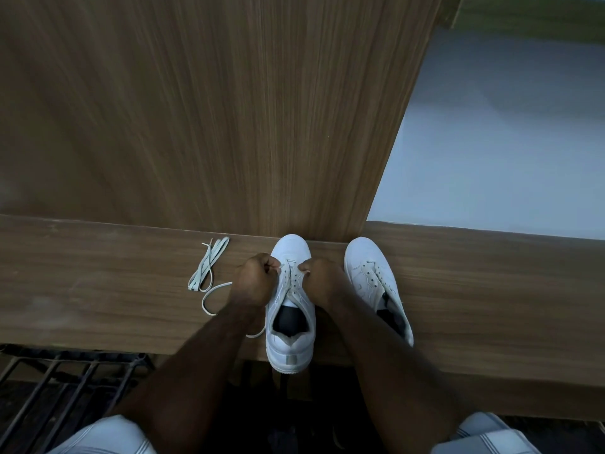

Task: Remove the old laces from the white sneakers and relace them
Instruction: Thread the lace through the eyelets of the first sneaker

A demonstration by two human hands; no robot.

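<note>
Two white sneakers stand on a narrow wooden shelf (pixel 98 290), toes pointing away from me. The left sneaker (pixel 289 335) sits between my hands, its heel over the shelf's front edge. My left hand (pixel 253 280) pinches a white lace end at the sneaker's left eyelets; the lace (pixel 209 298) trails in a loop off to the left and under my forearm. My right hand (pixel 322 280) pinches a lace end at the right eyelets. The right sneaker (pixel 371 273) stands apart to the right with bare eyelets. A folded bundle of white laces (pixel 209 262) lies on the shelf to the left.
A tall wood-grain panel (pixel 212 109) rises behind the shelf. A pale wall (pixel 507 142) shows at the right. Below the shelf's front edge at the left is a dark metal rack (pixel 65 381). My knees in light trousers are at the bottom corners.
</note>
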